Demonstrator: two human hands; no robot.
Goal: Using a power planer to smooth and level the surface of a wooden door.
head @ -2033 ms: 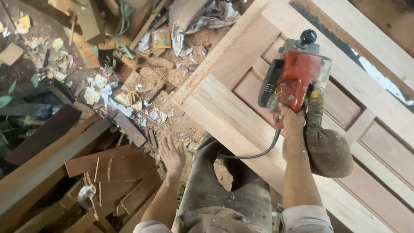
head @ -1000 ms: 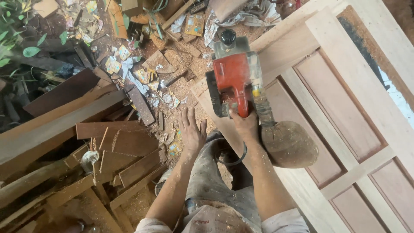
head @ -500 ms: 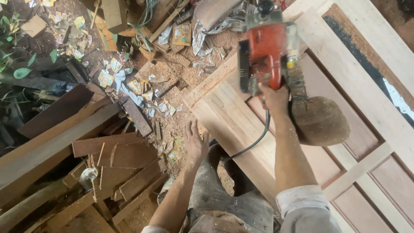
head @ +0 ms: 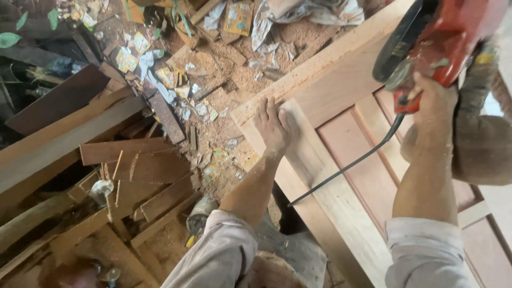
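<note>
1. A red power tool [head: 448,37] with black parts sits at the upper right of the view, raised above a panelled wooden door [head: 341,160] that lies flat; whether the tool touches the wood cannot be told, since its base runs out of view.
2. The right hand [head: 432,101] is closed around the tool's handle from below, fingers wrapped tight.
3. A black cord [head: 346,168] runs from the handle down and left across the door's panels, towards the person's body.
4. The left hand [head: 273,127] lies flat, fingers extended and together, palm down on the door's pale frame, near its corner.
5. A sawdust-coated bag [head: 480,144], probably the tool's dust bag, hangs just beside the right forearm.
6. Left of the door, the ground is covered with sawdust [head: 229,90], scraps of paper [head: 128,58] and offcut boards [head: 122,152], with longer planks [head: 58,144] further left.
</note>
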